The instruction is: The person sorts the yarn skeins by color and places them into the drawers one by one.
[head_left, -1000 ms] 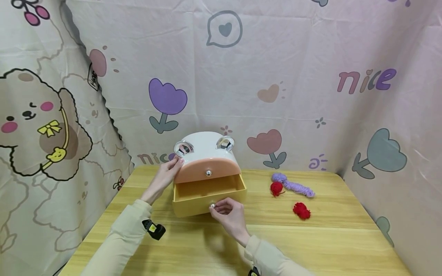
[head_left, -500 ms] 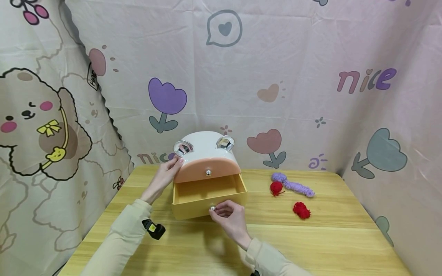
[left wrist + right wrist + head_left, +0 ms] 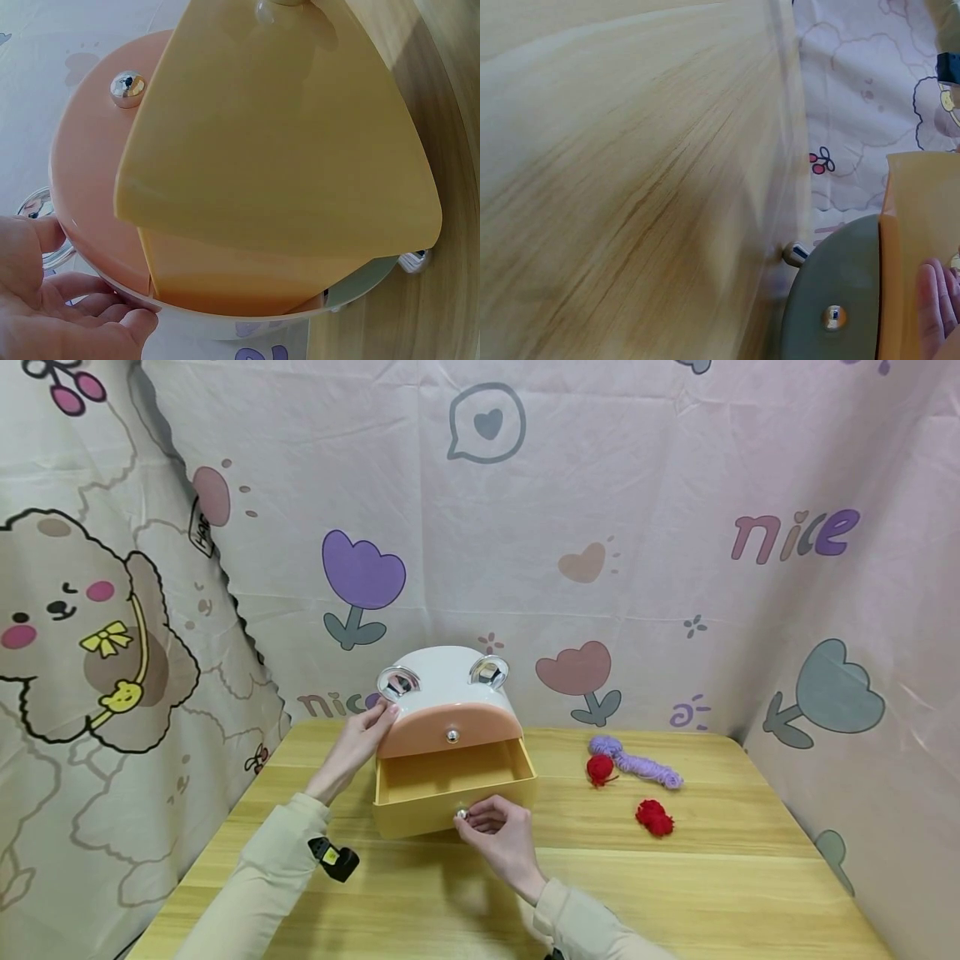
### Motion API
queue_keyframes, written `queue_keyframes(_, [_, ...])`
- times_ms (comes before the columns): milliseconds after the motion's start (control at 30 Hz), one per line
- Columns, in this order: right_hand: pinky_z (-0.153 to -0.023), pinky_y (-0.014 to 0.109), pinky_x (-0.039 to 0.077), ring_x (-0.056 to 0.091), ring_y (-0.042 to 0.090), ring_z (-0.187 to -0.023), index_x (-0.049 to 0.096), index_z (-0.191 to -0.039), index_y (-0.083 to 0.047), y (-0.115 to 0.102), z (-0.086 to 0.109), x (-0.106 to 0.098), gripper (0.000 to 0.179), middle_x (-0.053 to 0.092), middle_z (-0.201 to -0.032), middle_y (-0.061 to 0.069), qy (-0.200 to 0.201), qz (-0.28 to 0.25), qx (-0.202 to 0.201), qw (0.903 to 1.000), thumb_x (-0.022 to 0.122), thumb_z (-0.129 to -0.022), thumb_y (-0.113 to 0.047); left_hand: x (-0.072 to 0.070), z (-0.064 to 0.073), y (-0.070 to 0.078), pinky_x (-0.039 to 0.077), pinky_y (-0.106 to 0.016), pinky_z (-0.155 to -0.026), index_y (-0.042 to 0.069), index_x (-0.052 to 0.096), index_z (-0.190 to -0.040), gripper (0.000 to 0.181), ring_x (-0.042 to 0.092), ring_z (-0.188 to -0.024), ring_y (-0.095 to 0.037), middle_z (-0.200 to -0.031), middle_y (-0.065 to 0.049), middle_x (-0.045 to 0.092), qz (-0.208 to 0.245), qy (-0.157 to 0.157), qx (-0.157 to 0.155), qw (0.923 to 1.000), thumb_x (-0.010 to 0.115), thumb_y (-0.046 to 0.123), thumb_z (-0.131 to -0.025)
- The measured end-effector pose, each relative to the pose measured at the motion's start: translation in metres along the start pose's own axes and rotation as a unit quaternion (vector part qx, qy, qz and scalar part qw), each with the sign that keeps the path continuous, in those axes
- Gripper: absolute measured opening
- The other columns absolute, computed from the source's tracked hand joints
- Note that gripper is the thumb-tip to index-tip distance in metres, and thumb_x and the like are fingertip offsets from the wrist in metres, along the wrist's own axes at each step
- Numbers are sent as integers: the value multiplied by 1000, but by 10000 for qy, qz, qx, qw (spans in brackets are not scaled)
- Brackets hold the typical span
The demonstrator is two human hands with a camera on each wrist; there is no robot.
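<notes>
yellow drawer [image 3: 416,819] juts out, right grip [image 3: 501,835] pinching its knob [image 3: 462,814] (left grip [image 3: 356,750] holds cabinet [image 3: 447,675]).

head view forward and down, wrists close, all share drawer [image 3: 422,818]

Behind the cabinet [image 3: 450,672] we see the cloth [image 3: 465,518], under it the table [image 3: 675,893]. Its middle drawer [image 3: 420,818] juts out before it; upper drawer [image 3: 420,733] and lower drawer [image 3: 840,277] sit inside. The left hand [image 3: 356,743] is at its left side, the right hand [image 3: 501,839] before it. To its right lie a skein [image 3: 648,768], one yarn ball [image 3: 600,769] and, farther forward, another yarn ball [image 3: 656,818].
</notes>
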State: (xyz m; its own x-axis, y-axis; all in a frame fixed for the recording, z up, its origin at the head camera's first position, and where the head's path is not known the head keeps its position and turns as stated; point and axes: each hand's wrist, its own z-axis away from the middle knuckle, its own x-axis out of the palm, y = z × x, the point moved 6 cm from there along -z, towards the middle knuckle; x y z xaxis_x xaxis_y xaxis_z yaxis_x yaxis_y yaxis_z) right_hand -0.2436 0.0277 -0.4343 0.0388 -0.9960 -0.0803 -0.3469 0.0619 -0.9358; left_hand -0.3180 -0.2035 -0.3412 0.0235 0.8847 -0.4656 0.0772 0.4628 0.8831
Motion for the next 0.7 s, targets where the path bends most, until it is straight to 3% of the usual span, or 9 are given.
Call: queue_keyframes(700, [-64, 21, 61, 68, 2, -65, 72, -85, -1, -2, 5, -1, 15, 76, -79, 18, -9, -61, 21, 10000, 84, -77, -3, 0, -1, 0, 16, -49, -130, -4, 23, -156, 69, 14, -157, -37, -166, -17, 20, -4, 9, 9, 10000, 44, 40, -108])
